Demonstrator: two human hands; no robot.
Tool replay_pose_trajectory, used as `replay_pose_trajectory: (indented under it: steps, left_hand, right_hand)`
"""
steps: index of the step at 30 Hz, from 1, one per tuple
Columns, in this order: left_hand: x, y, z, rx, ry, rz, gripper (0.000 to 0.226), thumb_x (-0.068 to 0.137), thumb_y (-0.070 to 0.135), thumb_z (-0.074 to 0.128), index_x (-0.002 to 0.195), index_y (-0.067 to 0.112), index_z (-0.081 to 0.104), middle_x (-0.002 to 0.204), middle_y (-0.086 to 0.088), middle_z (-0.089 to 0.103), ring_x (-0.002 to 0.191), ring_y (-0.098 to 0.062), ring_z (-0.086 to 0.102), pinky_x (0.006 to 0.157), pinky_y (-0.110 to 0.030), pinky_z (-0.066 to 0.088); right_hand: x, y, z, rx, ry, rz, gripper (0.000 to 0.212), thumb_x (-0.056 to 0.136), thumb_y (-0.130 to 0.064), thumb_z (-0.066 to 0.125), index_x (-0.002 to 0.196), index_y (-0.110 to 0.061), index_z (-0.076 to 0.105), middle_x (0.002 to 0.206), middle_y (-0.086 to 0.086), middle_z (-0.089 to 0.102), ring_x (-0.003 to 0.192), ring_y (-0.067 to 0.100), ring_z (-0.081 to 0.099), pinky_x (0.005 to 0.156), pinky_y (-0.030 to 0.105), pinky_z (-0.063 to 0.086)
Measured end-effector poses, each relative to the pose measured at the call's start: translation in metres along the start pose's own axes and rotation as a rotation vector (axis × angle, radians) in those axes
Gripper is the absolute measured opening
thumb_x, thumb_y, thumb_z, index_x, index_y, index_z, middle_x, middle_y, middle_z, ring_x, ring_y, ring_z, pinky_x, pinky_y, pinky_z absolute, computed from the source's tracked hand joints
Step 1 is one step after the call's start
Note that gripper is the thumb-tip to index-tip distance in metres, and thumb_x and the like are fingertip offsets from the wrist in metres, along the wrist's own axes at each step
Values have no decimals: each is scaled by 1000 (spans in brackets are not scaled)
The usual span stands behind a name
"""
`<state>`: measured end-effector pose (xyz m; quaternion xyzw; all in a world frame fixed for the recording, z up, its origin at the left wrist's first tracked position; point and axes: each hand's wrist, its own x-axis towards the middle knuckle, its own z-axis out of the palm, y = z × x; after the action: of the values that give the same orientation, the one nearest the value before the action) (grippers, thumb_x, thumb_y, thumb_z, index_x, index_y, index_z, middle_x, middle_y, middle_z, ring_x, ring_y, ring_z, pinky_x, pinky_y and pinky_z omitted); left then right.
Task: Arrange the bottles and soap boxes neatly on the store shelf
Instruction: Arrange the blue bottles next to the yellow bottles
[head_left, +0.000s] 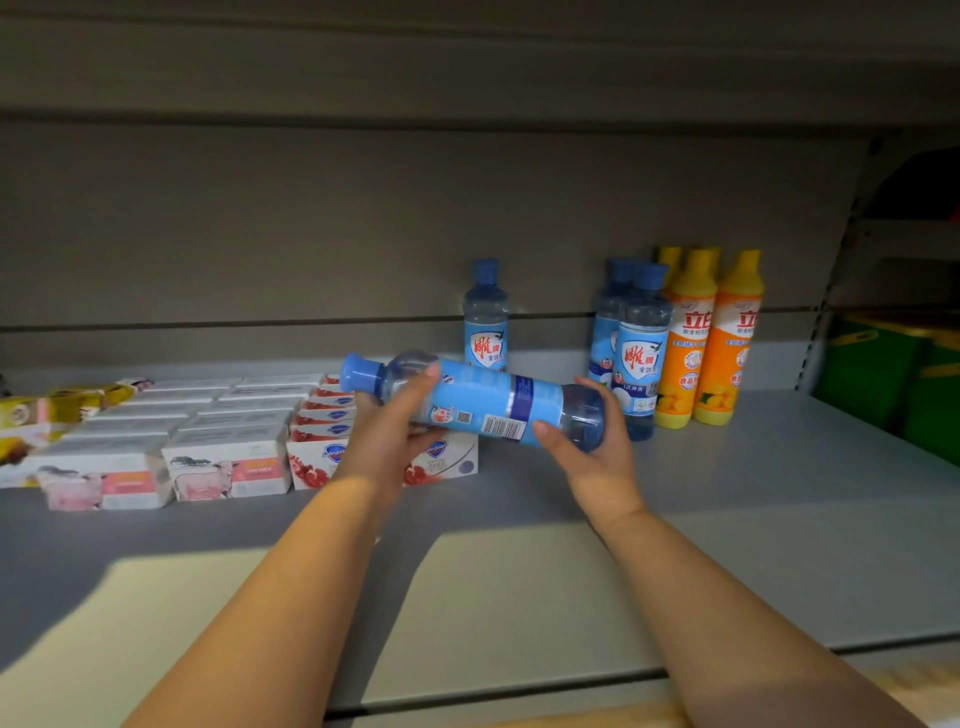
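Sideways, a blue bottle (475, 402) hangs between both hands above the shelf (779, 493).

Its long axis runs almost level, cap to the left and slightly raised, base to the right. The left hand (387, 434) wraps the neck end; the right hand (589, 434) cups the base, the nearer hand to the standing blue bottles (636, 343) beside the orange ones (711, 338). Another blue bottle (485, 317) stands alone behind. Righting it means swinging the cap upward, I'd judge. Soap boxes (223, 447) sit in rows left.
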<state>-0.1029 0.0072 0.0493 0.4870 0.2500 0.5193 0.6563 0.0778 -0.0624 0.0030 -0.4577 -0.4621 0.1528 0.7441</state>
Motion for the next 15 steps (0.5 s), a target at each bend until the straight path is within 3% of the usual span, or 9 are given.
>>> replay_pose_trajectory:
  steps: [2, 4, 7, 9, 11, 13, 15]
  left_hand:
    - [0, 0, 1, 39, -79, 22, 54, 76, 15, 71, 123, 15, 44, 102, -4, 72, 103, -21, 67, 88, -37, 54]
    - [0, -2, 0, 46, -151, 82, 58, 79, -4, 64, 127, 18, 42, 110, -7, 69, 106, -21, 65, 88, -35, 55]
    - [-2, -3, -2, 31, -175, 176, 68, 70, -3, 68, 130, 20, 44, 106, -2, 71, 102, -17, 67, 80, -30, 57]
    - [-1, -3, -3, 20, -140, 195, 63, 63, 7, 72, 120, 17, 50, 101, -2, 72, 101, -20, 68, 76, -31, 57]
    - [-1, -4, -2, 13, -89, 183, 52, 59, 16, 74, 106, 14, 54, 100, -6, 72, 99, -24, 68, 74, -33, 57]
    - [0, -5, 0, -27, -40, 149, 49, 57, 24, 76, 101, 13, 56, 96, -4, 73, 91, -19, 71, 66, -27, 57]
    - [1, -5, 1, -87, 27, 115, 48, 60, 29, 77, 102, 16, 57, 94, 0, 73, 83, -12, 72, 60, -22, 55]
  right_hand:
    - [3, -1, -2, 39, 65, 56, 41, 75, -9, 73, 105, -30, 53, 101, -11, 61, 87, -4, 63, 72, 16, 53]
    - [5, -1, -3, 81, 93, 134, 31, 79, -12, 71, 101, -28, 55, 94, -11, 66, 80, 0, 66, 65, 20, 55]
    - [4, -3, -2, 71, 87, 217, 15, 82, -23, 69, 94, -26, 60, 78, -14, 69, 69, 2, 66, 42, 22, 49]
    - [3, -4, -2, 74, 64, 264, 22, 83, -26, 67, 104, -24, 59, 78, -12, 69, 63, 2, 66, 38, 20, 45]
    - [2, -4, -1, 116, 49, 265, 36, 83, -23, 67, 115, -30, 52, 90, -10, 67, 68, 6, 68, 43, 22, 49]
    - [0, -2, 0, 93, -9, 161, 56, 80, -9, 71, 121, -36, 43, 106, -10, 63, 88, 7, 67, 62, 23, 55]
    - [-1, 2, 1, 26, -98, 46, 73, 74, 3, 73, 125, -35, 38, 116, -13, 59, 103, 3, 61, 80, 19, 52]
